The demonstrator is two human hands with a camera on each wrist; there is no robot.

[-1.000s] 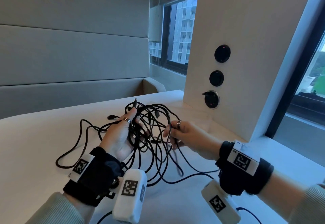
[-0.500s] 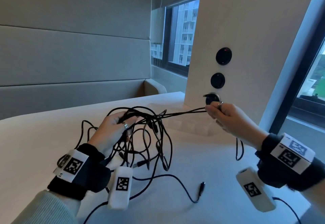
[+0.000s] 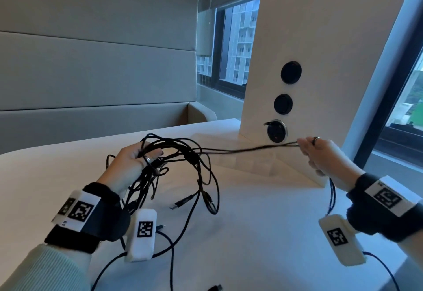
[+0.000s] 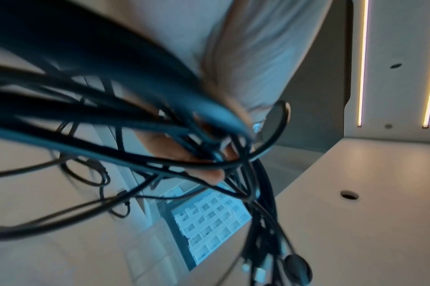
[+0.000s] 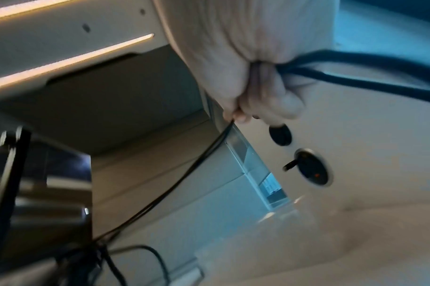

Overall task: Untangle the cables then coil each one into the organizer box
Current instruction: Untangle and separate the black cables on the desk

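Two hands are busy with black cables. My left hand curls its fingers round the tangled bunch of cables and holds it up over the white table. My right hand pinches one pulled-out cable, stretched tight between my hands. A clear organizer box sits on the table just behind the tangle, near the wall sockets.

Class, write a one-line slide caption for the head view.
Left hand grips the cable tangle while the right hand pulls one cable taut above the table.
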